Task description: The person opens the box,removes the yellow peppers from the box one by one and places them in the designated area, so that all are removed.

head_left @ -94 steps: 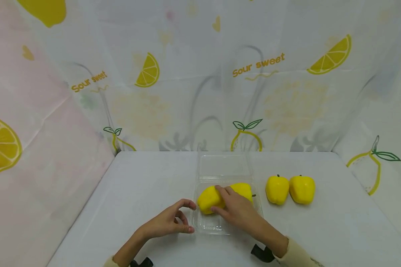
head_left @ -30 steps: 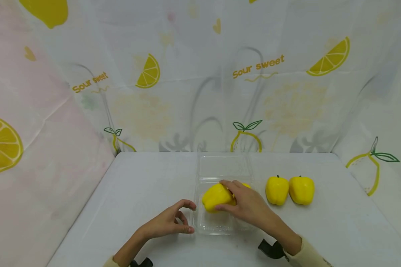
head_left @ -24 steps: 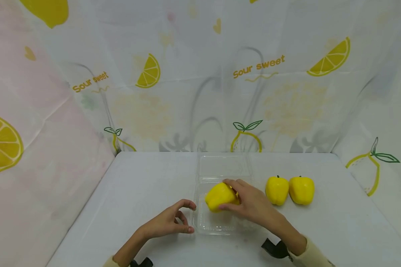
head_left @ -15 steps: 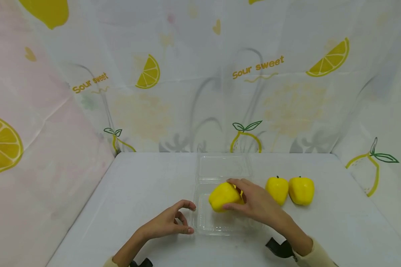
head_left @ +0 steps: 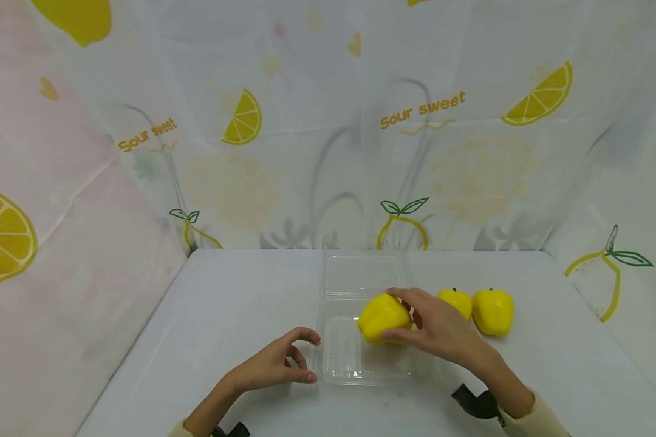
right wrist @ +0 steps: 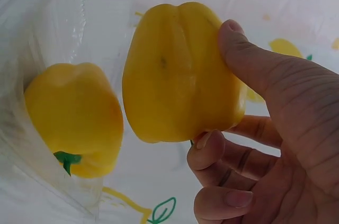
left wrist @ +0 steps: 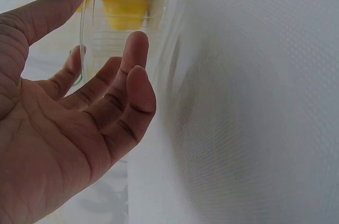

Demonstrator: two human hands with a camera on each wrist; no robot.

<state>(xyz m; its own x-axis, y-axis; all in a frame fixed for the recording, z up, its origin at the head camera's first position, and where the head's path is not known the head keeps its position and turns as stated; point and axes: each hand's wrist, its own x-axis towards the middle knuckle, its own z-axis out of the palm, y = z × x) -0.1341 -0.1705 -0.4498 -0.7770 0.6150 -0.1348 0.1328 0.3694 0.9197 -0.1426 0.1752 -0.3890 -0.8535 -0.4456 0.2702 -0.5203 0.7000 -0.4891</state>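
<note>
A yellow bell pepper [head_left: 382, 318] is held in my right hand [head_left: 443, 328], thumb on one side and fingers on the other, above the right part of a clear plastic clamshell box [head_left: 341, 364]. The right wrist view shows the held pepper [right wrist: 183, 73] beside a second yellow bell pepper [right wrist: 77, 118], which lies in the box behind its clear wall. From the head, the held pepper and hand mostly hide that second one. At the box's left edge rests my left hand [head_left: 276, 364], fingers loosely bent, fingertips at the rim, gripping nothing.
Two more yellow bell peppers stand right of the box: one [head_left: 494, 312] in full view, the other [head_left: 455, 301] partly behind my right hand. The box's clear lid [head_left: 366, 273] lies folded back. A white table [head_left: 240, 291] meets printed cloth walls [head_left: 306, 170].
My right hand has raised the pepper from the box's left part and carried it rightward. It now partly covers a pepper outside. My left hand has stayed put.
</note>
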